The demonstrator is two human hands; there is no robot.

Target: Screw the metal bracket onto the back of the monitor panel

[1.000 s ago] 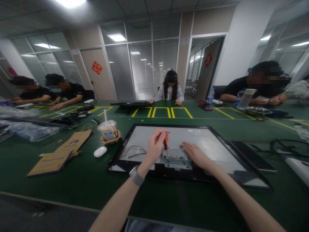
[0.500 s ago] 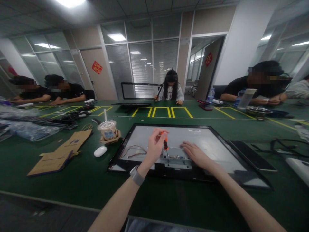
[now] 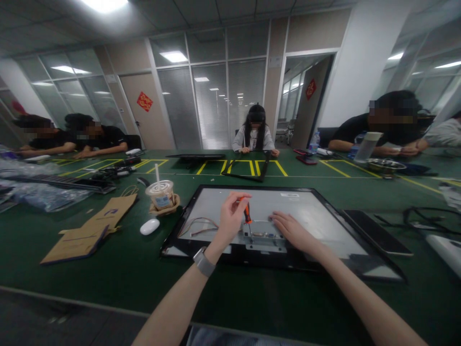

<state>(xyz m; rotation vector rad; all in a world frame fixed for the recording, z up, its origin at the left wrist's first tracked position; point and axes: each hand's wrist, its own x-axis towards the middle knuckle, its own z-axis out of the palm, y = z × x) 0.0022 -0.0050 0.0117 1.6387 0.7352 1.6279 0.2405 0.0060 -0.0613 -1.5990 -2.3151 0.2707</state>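
Observation:
My left hand (image 3: 232,216) is closed around the orange and black handle of a screwdriver (image 3: 247,211). The tool stands nearly upright, its tip down at a metal bracket (image 3: 268,244) that carries a row of ports. This bracket lies on the grey back of a flat display panel (image 3: 306,206) with a black frame, face down on the table. Flat on the panel, just right of the bracket, rests my right hand (image 3: 288,228), fingers stretched out and holding nothing. Thin cables (image 3: 201,226) run from the bracket's left side across the panel.
Left of the panel are a white mouse (image 3: 150,226), an iced drink cup (image 3: 160,193) in a carton holder and a brown paper bag (image 3: 91,230). A black slab (image 3: 376,231) lies to the right. Across the green table, a person holds a black frame (image 3: 264,170).
The person opposite has lowered the black frame from upright at the left down to the tabletop before them. My hands and the screwdriver look nearly unmoved.

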